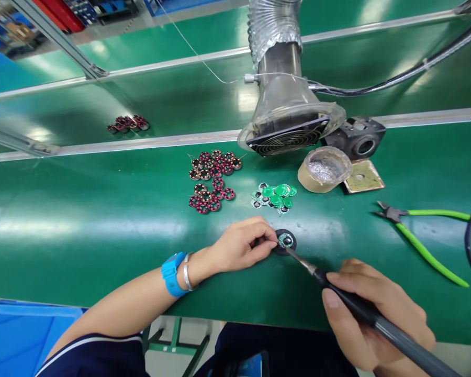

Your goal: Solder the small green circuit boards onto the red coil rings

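My right hand (377, 309) grips a soldering iron (353, 301) like a pen. The iron's tip touches the lower edge of a small round circuit board (286, 240), which lies on a black disc (293, 248) on the bench. With fingers pinched together, my left hand (249, 243) holds the left edge of the disc; its fingertips cover that edge. Just behind are loose round circuit boards (277, 196), some green side up. Several copper-and-red wound ring coils (212, 180) lie to the left of these boards.
A fume extractor hood (292, 125) hangs over the back. Near it stand a tub of silvery solder material (324, 170), a sponge tray (363, 177) and a black iron stand (355, 139). Green-handled cutters (419, 230) lie at right; a blue bin (23, 335) is lower left.
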`<state>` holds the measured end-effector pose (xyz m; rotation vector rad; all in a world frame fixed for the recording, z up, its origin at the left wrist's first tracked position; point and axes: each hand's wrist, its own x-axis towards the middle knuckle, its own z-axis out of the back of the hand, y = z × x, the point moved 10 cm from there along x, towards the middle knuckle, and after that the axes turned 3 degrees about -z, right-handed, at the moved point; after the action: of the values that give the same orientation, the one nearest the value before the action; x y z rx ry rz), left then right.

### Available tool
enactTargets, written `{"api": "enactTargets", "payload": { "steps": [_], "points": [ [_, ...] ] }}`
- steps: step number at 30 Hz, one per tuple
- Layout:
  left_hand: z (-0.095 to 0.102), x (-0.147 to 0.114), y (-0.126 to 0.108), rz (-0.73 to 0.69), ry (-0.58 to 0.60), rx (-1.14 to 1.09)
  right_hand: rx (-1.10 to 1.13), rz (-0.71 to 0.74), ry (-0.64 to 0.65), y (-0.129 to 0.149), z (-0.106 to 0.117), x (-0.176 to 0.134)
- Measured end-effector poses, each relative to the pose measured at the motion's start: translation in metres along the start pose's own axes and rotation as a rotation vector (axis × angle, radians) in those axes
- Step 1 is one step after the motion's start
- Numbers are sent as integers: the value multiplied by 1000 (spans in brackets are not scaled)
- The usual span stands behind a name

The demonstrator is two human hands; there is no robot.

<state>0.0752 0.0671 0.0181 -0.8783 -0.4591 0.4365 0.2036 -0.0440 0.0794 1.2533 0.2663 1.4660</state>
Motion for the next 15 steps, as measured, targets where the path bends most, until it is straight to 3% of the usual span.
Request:
{"api": "enactTargets", "payload": {
  "steps": [15],
  "points": [
    [-1, 0, 0, -1, 9, 32, 0, 56, 18, 7, -6, 8]
  ]
}}
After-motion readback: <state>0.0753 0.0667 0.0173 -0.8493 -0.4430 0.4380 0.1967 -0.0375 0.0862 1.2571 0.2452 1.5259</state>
